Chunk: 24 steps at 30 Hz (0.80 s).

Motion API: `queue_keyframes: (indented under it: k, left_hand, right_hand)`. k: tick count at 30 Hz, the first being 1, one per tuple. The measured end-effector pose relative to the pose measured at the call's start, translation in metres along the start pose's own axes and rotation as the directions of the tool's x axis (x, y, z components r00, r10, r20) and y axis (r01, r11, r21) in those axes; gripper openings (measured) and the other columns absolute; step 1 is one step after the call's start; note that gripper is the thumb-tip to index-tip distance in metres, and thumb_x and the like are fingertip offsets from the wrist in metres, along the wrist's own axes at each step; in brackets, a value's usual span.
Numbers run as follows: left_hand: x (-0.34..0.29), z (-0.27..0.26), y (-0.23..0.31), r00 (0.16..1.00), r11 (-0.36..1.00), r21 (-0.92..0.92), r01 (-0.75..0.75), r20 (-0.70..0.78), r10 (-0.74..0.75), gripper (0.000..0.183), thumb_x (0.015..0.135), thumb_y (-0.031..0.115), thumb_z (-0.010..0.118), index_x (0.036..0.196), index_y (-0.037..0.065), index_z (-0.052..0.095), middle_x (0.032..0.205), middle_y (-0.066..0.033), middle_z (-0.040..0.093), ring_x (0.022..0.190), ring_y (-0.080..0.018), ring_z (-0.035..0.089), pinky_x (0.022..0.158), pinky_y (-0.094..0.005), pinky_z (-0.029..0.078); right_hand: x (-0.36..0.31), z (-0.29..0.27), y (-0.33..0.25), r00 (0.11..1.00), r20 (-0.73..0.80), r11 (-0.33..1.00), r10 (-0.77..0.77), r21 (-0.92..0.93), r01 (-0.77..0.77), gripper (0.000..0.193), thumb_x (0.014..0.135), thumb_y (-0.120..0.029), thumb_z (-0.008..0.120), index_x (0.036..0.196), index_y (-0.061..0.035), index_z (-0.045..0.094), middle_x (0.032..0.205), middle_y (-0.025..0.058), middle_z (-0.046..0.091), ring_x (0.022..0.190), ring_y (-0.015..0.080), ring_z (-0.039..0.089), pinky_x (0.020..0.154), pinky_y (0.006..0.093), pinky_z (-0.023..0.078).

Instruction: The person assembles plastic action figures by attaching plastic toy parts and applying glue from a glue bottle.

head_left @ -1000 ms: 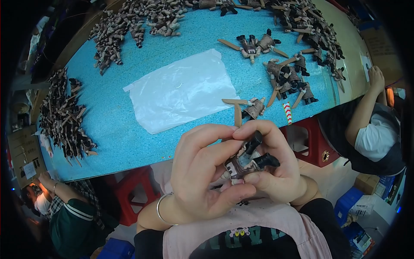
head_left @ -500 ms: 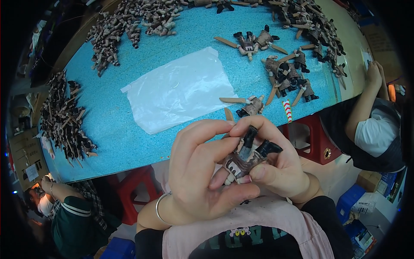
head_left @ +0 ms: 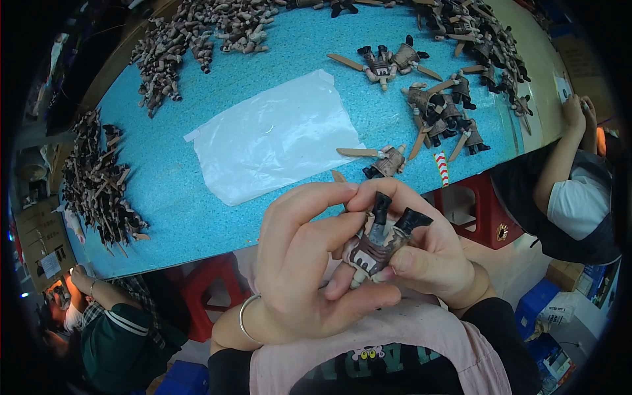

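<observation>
Close to my chest, both hands grip one small toy figure (head_left: 374,249), brown-bodied with black boots pointing up and away from me. My left hand (head_left: 299,253) is closed round its left side, with a bangle on the wrist. Thumb and fingers of my right hand (head_left: 434,257) press on its other side. The tip of a tan blade-shaped piece (head_left: 338,176) shows just beyond my fingers; the rest of it is hidden. Just past my hands a similar figure (head_left: 390,162) lies on the table with a tan blade sticking out to the left.
A white plastic sheet (head_left: 270,141) lies on the blue table (head_left: 171,217). Heaps of pale parts (head_left: 164,59), dark parts (head_left: 95,184) and finished-looking figures (head_left: 484,46) line its edges. Co-workers sit left and right, near red stools (head_left: 484,210).
The figure has turned slightly in my fingers, its boots tipping a little and spreading apart. Both hands stay closed on it. The co-worker's hands at the right have shifted.
</observation>
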<state>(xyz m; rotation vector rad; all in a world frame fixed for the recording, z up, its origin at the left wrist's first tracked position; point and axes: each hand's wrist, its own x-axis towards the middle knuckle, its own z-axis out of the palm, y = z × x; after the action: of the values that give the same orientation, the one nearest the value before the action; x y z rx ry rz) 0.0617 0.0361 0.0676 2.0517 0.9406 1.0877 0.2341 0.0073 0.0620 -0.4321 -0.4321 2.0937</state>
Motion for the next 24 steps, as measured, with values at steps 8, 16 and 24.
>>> queue_keyframes:
  k: [8,16,24]
  left_hand:
    - [-0.004,-0.004,-0.004,0.999,0.998,-0.05,0.036,0.002,-0.036,0.047,0.077,0.035,0.073,0.099,-0.003,0.06,0.107,-0.0206,0.059,0.091,-0.0332,0.06,0.078,-0.0388,0.048]
    - [0.018,0.006,-0.003,0.986,0.995,0.08,-0.057,0.158,0.044,0.029,0.063,0.007,0.077,0.09,0.006,0.068,0.101,-0.0116,0.063,0.089,-0.0305,0.06,0.078,-0.0388,0.049]
    - [0.046,0.027,0.005,0.905,0.966,0.112,-0.233,0.389,0.173,0.029,0.059,0.007,0.078,0.087,0.006,0.068,0.099,-0.0097,0.063,0.088,-0.0287,0.061,0.073,-0.0372,0.05]
  right_hand:
    - [-0.003,-0.003,-0.004,1.0,0.015,0.993,0.016,-0.114,-0.014,0.05,0.091,-0.002,0.057,0.133,-0.0007,0.031,0.117,0.0097,0.048,0.106,0.0158,0.055,0.091,0.0282,0.046]
    - [-0.021,-0.026,-0.004,0.997,-0.047,0.984,0.056,-0.166,-0.064,0.044,0.086,0.002,0.062,0.124,-0.0002,0.041,0.109,0.005,0.051,0.093,0.0071,0.054,0.079,0.0219,0.048]
    - [-0.045,-0.054,-0.023,0.994,-0.048,0.952,0.101,-0.286,-0.111,0.037,0.082,-0.001,0.068,0.114,-0.0006,0.049,0.098,0.0031,0.057,0.08,0.0037,0.056,0.064,0.0172,0.047]
